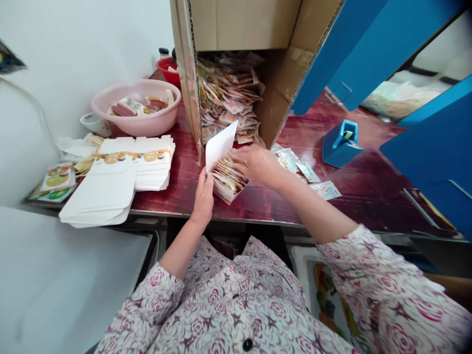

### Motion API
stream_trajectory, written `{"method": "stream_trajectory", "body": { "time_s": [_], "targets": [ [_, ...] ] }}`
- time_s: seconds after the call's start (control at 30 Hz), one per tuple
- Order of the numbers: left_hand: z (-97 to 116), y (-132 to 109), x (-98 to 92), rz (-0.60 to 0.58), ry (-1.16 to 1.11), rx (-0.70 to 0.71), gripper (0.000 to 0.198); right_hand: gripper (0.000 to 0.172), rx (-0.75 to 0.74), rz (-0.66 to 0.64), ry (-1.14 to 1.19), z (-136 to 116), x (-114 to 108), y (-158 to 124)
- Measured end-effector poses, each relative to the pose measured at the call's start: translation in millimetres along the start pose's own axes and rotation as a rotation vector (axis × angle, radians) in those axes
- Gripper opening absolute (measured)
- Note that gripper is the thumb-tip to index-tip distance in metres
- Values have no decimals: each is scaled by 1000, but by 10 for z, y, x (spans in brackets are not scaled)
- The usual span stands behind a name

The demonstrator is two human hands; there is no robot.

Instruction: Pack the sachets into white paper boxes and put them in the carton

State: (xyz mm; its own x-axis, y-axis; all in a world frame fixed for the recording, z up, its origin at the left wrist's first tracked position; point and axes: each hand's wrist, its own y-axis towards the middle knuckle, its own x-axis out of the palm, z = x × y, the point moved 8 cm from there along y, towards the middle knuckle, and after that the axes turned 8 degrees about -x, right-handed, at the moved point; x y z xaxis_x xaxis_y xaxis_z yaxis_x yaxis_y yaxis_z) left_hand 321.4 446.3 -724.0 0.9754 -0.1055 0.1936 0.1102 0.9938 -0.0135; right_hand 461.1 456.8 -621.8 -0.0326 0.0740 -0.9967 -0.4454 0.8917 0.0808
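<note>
White carton (224, 192) packed with sachets (226, 176), held over the red table (363, 209)! Left hand (202, 197) grips its edge, fingers closed on the card, while the right hand (257, 164) presses on the sachets, fingers open, just beside a cardboard box (236, 24).

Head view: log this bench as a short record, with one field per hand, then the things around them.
left hand: grips the side of a white paper box
right hand: rests on printed packets standing in the box
beside the hands: loose clear packets on a red-brown table
behind: cardboard carton filled with more packets
to the left: stack of flat white boxes; pink basin
to the right: blue holder
</note>
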Motion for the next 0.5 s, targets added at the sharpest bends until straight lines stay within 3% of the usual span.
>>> {"method": "stream_trajectory", "body": {
  "time_s": [0.13,0.3,0.4,0.5],
  "targets": [
    [-136,69,25,45,23,-57,50,32,50,-120,-152,-190,289,38],
    [-122,285,84,59,-74,-23,31,34,169,-153,-124,-258,309,6],
    [-77,365,110,48,-149,-29,20,36,222,-80,-29,-114,164,-81],
    [-45,376,133,19,-157,-9,16,39,52,73,137,-121,71,-113]
  ]
}}
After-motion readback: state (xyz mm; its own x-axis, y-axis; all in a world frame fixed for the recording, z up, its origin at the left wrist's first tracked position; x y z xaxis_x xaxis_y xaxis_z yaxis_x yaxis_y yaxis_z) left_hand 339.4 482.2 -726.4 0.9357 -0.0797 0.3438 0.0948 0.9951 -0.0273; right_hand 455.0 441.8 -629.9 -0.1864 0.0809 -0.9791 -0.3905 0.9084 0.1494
